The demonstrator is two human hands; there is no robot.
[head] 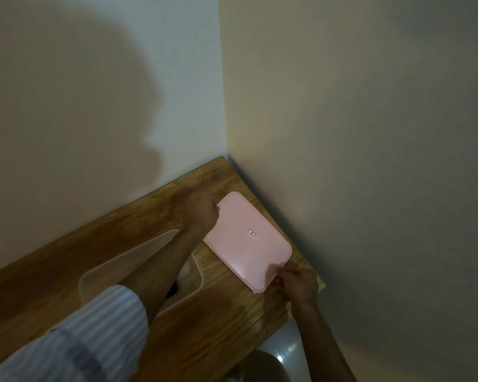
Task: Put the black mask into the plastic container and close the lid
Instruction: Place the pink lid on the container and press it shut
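Observation:
A pink rectangular lid (247, 241) lies on the wooden table near the wall corner. My left hand (203, 213) grips its far left edge; my right hand (295, 282) pinches its near right corner. The clear plastic container (100, 274) stands open to the left of the lid, under my left forearm. A dark patch inside it, the black mask (173, 289), shows just beside my arm; most of it is hidden.
The wooden table (218, 321) fits into a corner between two pale walls. Its right edge drops to a light floor (284, 351), where a rounded pale object sits at the bottom of the view. My striped sleeve covers the lower left.

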